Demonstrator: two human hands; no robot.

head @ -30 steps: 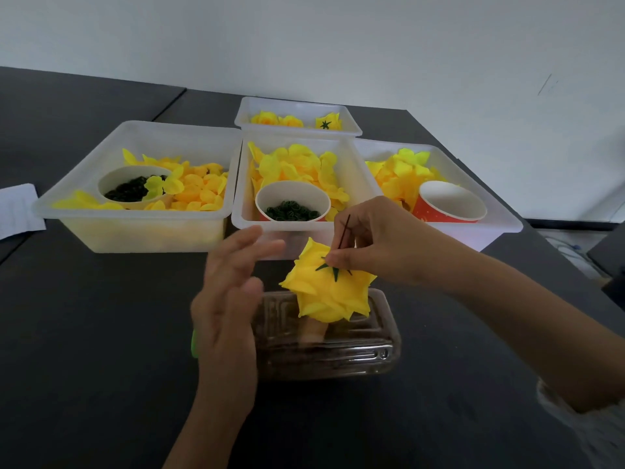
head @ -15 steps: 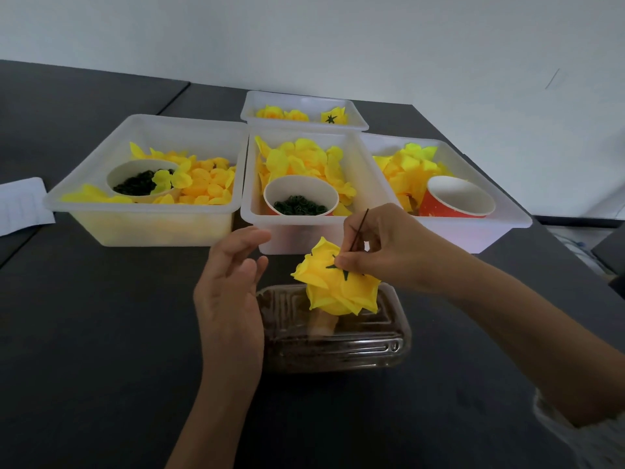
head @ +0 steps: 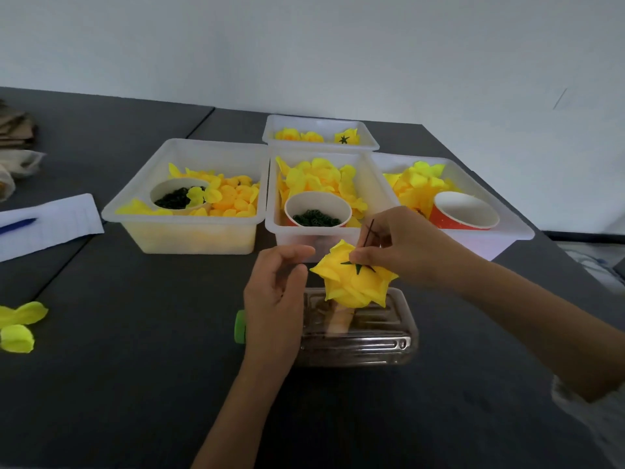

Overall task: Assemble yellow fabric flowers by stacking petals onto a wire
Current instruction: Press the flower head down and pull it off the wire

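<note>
No legible text anywhere.

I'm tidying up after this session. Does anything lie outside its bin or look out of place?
Yes. Two loose yellow petals lie on the dark table at the far left edge, well away from the white bins. Nothing looks spilled or damaged otherwise.

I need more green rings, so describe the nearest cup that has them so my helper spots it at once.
Find the three white bins side by side and take the middle bin. The paper cup at its front edge holds dark green rings. The red cup to its right shows none.
</note>
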